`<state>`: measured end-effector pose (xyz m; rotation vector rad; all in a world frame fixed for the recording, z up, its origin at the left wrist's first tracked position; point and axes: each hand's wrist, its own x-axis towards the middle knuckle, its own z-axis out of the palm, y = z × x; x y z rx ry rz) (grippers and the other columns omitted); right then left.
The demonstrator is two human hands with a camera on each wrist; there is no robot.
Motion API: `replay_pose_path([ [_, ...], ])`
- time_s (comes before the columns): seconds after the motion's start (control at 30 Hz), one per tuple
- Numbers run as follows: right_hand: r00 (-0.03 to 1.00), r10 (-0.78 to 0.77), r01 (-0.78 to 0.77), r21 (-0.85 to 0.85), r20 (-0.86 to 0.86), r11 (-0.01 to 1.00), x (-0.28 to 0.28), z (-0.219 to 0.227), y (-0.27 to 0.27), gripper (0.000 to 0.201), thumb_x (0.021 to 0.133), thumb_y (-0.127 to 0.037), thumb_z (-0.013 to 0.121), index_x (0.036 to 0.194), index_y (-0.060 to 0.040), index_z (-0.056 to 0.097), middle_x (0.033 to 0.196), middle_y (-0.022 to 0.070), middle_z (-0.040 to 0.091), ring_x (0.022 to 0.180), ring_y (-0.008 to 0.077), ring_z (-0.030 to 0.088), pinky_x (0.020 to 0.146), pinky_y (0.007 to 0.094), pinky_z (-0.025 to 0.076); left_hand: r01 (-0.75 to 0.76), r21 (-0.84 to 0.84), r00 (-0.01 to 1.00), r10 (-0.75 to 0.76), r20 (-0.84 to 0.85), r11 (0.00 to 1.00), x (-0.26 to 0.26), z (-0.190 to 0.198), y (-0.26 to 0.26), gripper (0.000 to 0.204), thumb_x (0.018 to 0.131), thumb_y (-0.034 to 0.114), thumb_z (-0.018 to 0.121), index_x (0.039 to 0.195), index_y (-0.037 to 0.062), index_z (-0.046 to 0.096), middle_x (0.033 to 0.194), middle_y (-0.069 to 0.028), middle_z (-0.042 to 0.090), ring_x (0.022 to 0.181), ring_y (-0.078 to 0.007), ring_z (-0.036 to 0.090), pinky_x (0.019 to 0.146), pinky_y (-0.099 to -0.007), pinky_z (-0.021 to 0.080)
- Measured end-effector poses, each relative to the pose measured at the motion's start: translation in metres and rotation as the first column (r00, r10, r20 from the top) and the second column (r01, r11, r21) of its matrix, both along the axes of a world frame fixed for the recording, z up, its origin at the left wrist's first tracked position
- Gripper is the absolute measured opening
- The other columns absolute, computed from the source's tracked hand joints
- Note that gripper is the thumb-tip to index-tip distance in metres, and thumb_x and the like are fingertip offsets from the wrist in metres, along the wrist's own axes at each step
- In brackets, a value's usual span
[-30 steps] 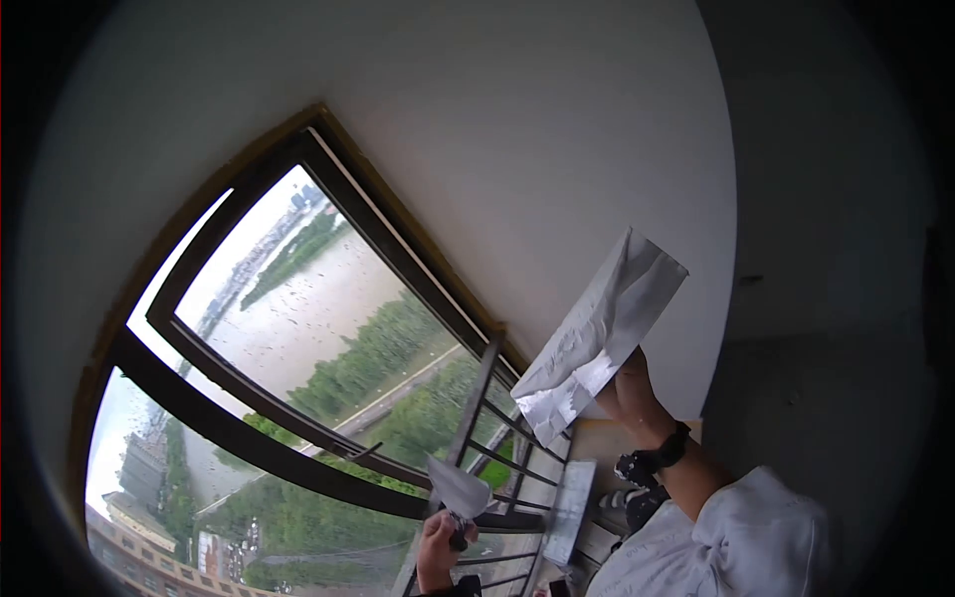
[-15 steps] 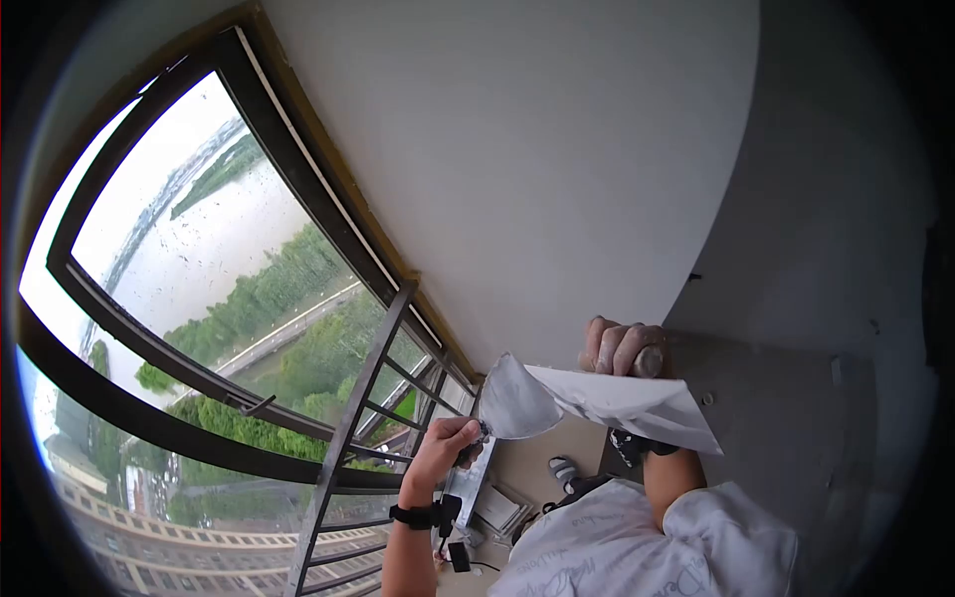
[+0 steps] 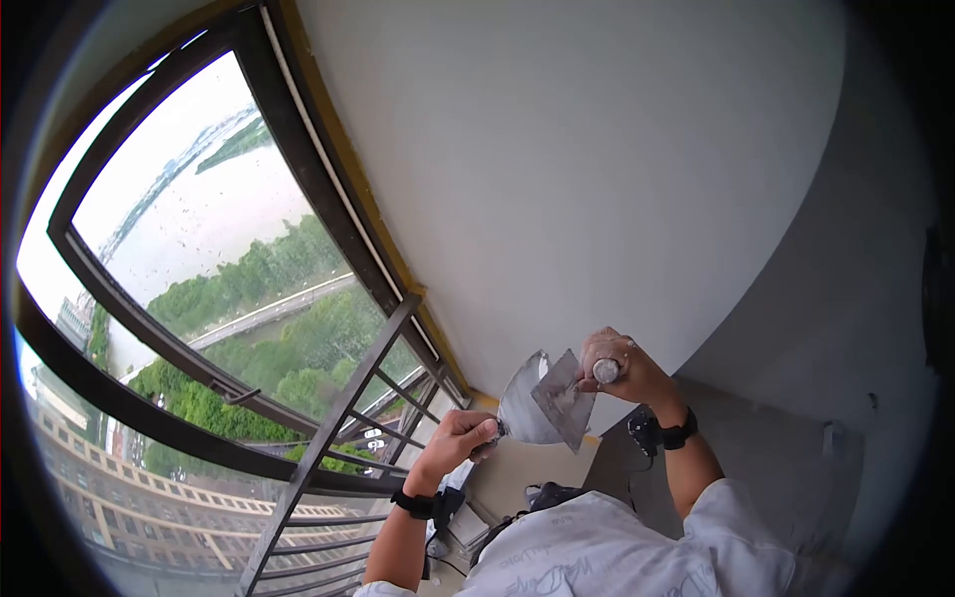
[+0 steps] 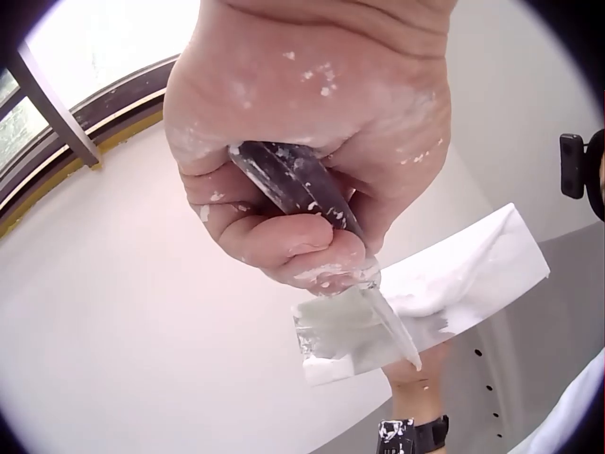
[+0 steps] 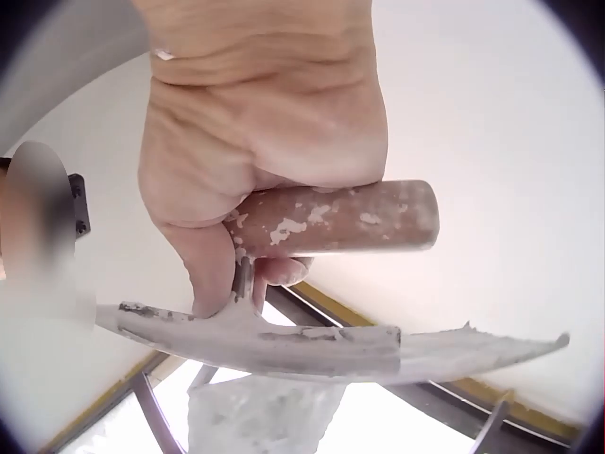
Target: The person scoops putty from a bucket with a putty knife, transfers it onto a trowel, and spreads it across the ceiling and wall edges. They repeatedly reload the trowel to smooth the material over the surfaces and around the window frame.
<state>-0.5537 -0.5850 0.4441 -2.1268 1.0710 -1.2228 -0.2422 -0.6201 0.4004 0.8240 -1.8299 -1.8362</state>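
Note:
My left hand (image 3: 453, 445) grips the dark handle of a putty knife (image 4: 293, 180), and white specks dot the knuckles. Its wide, whitish blade (image 3: 519, 408) points toward the right hand. In my right hand (image 3: 627, 368) is a plastering trowel (image 3: 565, 400), held by its brown, putty-spotted handle (image 5: 350, 218). White putty (image 4: 444, 284) coats part of the trowel plate in the left wrist view. The trowel overlaps the putty knife's blade in the head view. Below the trowel, the putty knife's blade (image 5: 260, 411) shows in the right wrist view.
A smooth pale wall (image 3: 577, 179) rises ahead. To the left is a dark-framed window (image 3: 288, 129) with a metal railing (image 3: 333, 413) in front of its lower part. A grey floor (image 3: 756, 468) lies at the lower right.
The trowel has come down from up near the wall and turned over, ending across the putty knife's blade. Both hands have drawn close together, and the head view has shifted.

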Motion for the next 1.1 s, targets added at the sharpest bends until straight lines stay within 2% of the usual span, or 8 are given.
replay_pose_path([
  [0.2,0.969,-0.243,0.246,0.125,-0.041,0.961,-0.017,-0.041,0.039,0.023,0.071,-0.01,0.08,0.078,-0.0102,0.059,0.079,0.0008,0.062,0.079,0.0224,0.058,0.085,0.035,0.04,0.106,0.02,0.965,-0.099,-0.241,0.994,0.002,0.001,-0.001,0.047,0.096,0.04,0.056,0.064,0.0049,0.051,0.059,-0.0013,0.051,0.051,-0.0088,0.046,0.048,-0.0243,0.034],
  [0.27,0.789,-0.408,0.383,-0.152,-0.459,0.911,-0.008,-0.057,0.054,0.016,0.079,-0.018,0.078,0.081,-0.013,0.063,0.085,0.0001,0.064,0.087,0.0201,0.059,0.082,0.0362,0.043,0.148,0.04,0.937,-0.128,-0.326,0.988,0.004,0.013,0.004,0.049,0.096,0.041,0.055,0.064,0.0037,0.052,0.059,-0.004,0.053,0.05,-0.0104,0.047,0.048,-0.0251,0.033],
  [0.33,0.831,-0.417,0.407,-0.109,-0.367,0.907,0.0,-0.079,0.07,0.014,0.086,-0.022,0.072,0.094,-0.0131,0.064,0.09,-0.0001,0.064,0.092,0.0201,0.06,0.088,0.037,0.044,0.061,0.021,0.932,-0.049,-0.359,0.998,0.009,0.026,0.004,0.05,0.096,0.042,0.053,0.064,0.0029,0.053,0.059,-0.0053,0.054,0.05,-0.0109,0.047,0.047,-0.025,0.033],
  [0.37,0.862,-0.488,0.473,0.127,0.14,0.872,0.012,-0.081,0.078,0.018,0.088,-0.025,0.07,0.099,-0.0115,0.063,0.093,0.0006,0.064,0.097,0.0202,0.06,0.092,0.0373,0.044,0.046,0.012,0.929,-0.038,-0.369,0.999,0.016,0.016,0.0,0.051,0.096,0.042,0.052,0.065,0.0017,0.055,0.058,-0.0065,0.055,0.049,-0.0114,0.047,0.047,-0.0253,0.033],
  [0.43,0.157,-0.306,0.217,0.269,0.939,0.938,0.038,-0.083,0.084,0.028,0.094,-0.026,0.062,0.113,-0.0055,0.057,0.107,0.0041,0.062,0.111,0.0202,0.056,0.102,0.0385,0.043,0.043,0.085,0.922,-0.007,-0.388,0.995,0.027,0.004,0.003,0.05,0.094,0.043,0.054,0.072,-0.0014,0.059,0.058,-0.0068,0.055,0.047,-0.0119,0.047,0.046,-0.0249,0.033],
  [0.6,-0.445,0.059,-0.185,-0.157,0.893,0.97,0.067,-0.069,0.102,0.032,0.098,-0.021,0.049,0.124,-0.0025,0.055,0.128,0.011,0.058,0.118,0.0249,0.052,0.108,0.0424,0.037,0.093,0.254,0.892,0.033,-0.45,0.963,0.044,-0.049,0.035,0.051,0.088,0.05,0.061,0.083,-0.0006,0.059,0.061,-0.0051,0.055,0.046,-0.0119,0.048,0.043,-0.0244,0.034],
  [0.8,-0.584,-0.136,-0.416,-0.151,0.801,0.897,0.139,-0.05,0.116,0.036,0.096,-0.017,0.051,0.127,0.0008,0.051,0.132,0.0138,0.055,0.124,0.0278,0.049,0.111,0.0442,0.035,0.181,0.562,0.858,0.149,-0.491,0.807,0.043,-0.065,0.092,0.03,0.089,0.036,0.065,0.083,0.0077,0.057,0.067,-0.0004,0.053,0.055,-0.0119,0.05,0.051,-0.0249,0.039],
  [1.1,-0.517,-0.33,-0.477,0.053,0.79,0.877,0.179,-0.059,0.129,0.029,0.089,-0.017,0.064,0.116,-0.008,0.058,0.124,0.0106,0.059,0.117,0.0267,0.054,0.104,0.0523,0.04,0.138,0.502,0.695,0.278,-0.663,0.854,0.099,-0.011,0.05,0.028,0.09,0.034,0.062,0.081,0.007,0.058,0.064,-0.008,0.052,0.058,-0.0218,0.051,0.054,-0.0325,0.042],
])
